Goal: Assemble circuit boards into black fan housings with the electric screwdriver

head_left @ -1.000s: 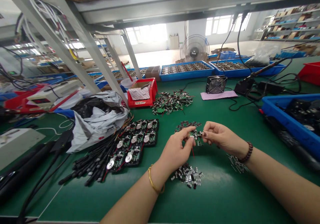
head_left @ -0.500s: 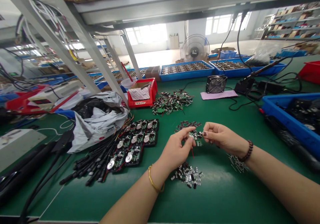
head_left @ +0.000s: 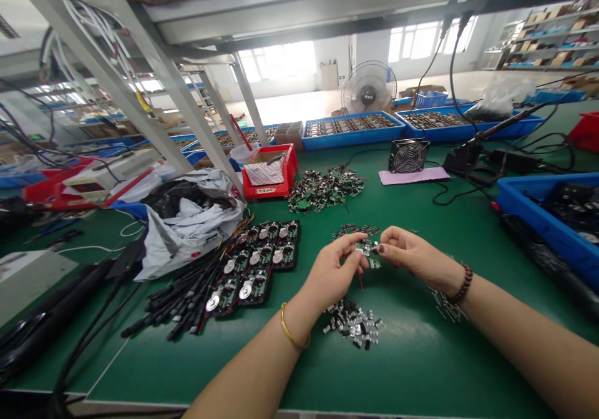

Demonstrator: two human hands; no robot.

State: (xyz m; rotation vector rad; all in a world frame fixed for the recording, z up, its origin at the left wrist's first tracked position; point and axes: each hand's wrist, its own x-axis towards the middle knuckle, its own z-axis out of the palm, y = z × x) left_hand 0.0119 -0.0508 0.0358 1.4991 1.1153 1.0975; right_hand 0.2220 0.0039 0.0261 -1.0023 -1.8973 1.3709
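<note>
My left hand (head_left: 331,275) and my right hand (head_left: 412,258) meet over the green table (head_left: 412,369), both pinching a small green circuit board (head_left: 368,250) with a red wire hanging from it. A pile of small silver and black parts (head_left: 353,327) lies just below my left wrist. A second small cluster of boards (head_left: 355,230) sits right behind the hands. To the left, a block of finished boards with round silver discs (head_left: 255,268) lies next to a bundle of black cables (head_left: 187,294).
A heap of green boards (head_left: 325,189) and a red bin (head_left: 269,175) lie further back. Blue trays (head_left: 350,128) line the far edge, with a small fan (head_left: 409,155) and a soldering iron stand (head_left: 468,153). A blue bin (head_left: 547,219) stands right; a grey plastic bag (head_left: 187,225) left.
The view has shifted slightly to the right and up. My hands stay together on the small board, the fingers barely adjusted.
</note>
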